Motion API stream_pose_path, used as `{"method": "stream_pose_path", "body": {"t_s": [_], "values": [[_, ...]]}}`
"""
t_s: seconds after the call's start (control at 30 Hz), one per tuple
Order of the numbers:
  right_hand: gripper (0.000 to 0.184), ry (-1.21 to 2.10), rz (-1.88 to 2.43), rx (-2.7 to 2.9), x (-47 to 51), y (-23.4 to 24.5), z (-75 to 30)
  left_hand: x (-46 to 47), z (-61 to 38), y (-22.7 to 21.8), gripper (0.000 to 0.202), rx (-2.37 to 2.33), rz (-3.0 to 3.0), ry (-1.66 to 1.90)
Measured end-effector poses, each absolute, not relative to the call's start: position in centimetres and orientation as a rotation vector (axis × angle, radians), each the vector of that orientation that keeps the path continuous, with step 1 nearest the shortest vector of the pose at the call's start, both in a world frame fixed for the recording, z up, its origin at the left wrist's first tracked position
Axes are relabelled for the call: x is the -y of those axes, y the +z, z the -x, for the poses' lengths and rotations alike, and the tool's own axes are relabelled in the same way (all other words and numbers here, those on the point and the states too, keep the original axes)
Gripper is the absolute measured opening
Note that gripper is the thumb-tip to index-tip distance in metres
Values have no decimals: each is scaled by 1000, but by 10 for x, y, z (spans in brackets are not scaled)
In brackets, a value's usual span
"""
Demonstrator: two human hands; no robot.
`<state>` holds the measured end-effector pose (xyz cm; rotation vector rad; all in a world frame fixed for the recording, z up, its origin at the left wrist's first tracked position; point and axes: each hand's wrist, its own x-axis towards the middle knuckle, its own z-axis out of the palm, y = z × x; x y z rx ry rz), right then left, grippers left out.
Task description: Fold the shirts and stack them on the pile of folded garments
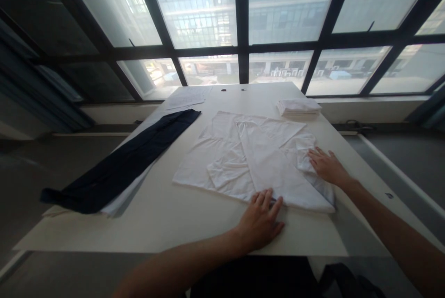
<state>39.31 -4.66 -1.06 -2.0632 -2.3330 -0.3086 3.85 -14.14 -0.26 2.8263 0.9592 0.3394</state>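
A white garment [253, 159] lies partly folded on the white table [194, 224], its sides turned in over the middle. My left hand [261, 221] rests flat on the table at the garment's near edge, fingers spread and touching the hem. Over at the garment's right side, my right hand [327, 166] lies flat with fingers stretched out, pressing on the cloth. Neither hand grips anything.
A long dark blue cloth [121, 163] lies on white fabric along the table's left side. A stack of folded white cloth [299, 107] sits at the far right. Papers [186, 98] lie at the far left corner. Large windows stand behind the table.
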Motion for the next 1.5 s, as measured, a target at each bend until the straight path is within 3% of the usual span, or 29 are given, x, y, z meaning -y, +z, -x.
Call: {"method": "stream_pose_path", "body": {"t_s": [0.2,0.33,0.57,0.9,1.5], "values": [[52,-279,2055,2228,26,-7,-403,108,-26,16,62,-858,-2757,380],[54,-189,2002,2037,37,-4,-342,38,42,31,51,-1248,-2711,437],[58,22,1823,2111,65,-24,-222,-44,160,11,58,-1395,-2691,145],[58,72,1725,2317,67,-30,-254,11,159,-17,59,-1588,-2663,182],[57,54,1795,2273,65,-34,-283,20,154,-13,62,-1596,-2637,147]]}}
